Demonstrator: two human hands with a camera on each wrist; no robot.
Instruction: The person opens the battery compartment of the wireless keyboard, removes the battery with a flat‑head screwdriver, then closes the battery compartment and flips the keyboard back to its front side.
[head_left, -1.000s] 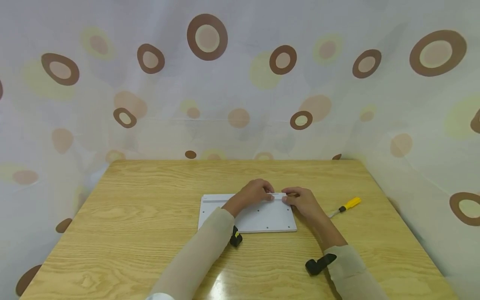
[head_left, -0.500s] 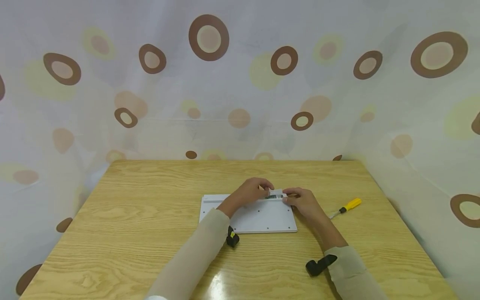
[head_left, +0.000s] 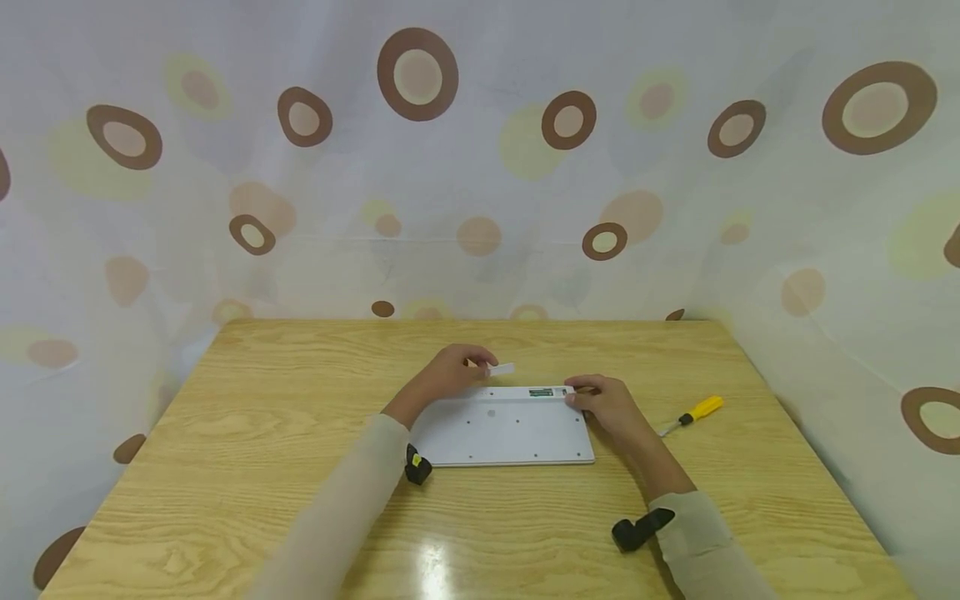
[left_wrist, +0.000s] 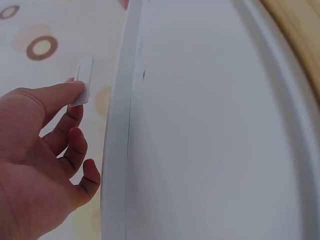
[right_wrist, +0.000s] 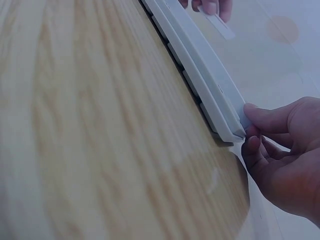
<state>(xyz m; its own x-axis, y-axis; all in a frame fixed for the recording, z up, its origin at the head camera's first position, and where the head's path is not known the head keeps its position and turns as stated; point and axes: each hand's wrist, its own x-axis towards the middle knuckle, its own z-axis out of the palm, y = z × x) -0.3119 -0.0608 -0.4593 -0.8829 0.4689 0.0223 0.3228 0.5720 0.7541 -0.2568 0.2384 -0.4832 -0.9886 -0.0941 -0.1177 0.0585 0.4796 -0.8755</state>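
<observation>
Two black wrist cameras (head_left: 417,467) nearest. One wood-grain table (head_left: 315,375). One white keyboard (head_left: 517,440) mid-table, keys down, left end hidden by left forearm (head_left: 408,406). One yellow-handled screwdriver (head_left: 703,407) at right. Right hand (head_left: 611,406) pinches keyboard's far right corner; left hand (head_left: 448,372) pinches one white strip (head_left: 502,369) beyond far edge. Spotted cloth (head_left: 480,167) behind.

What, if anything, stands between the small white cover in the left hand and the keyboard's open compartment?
Nothing visible stands between the white cover, pinched by the left hand, and the open compartment. The right hand holds the keyboard at its corner past the compartment, and the screwdriver lies farther right.
</observation>
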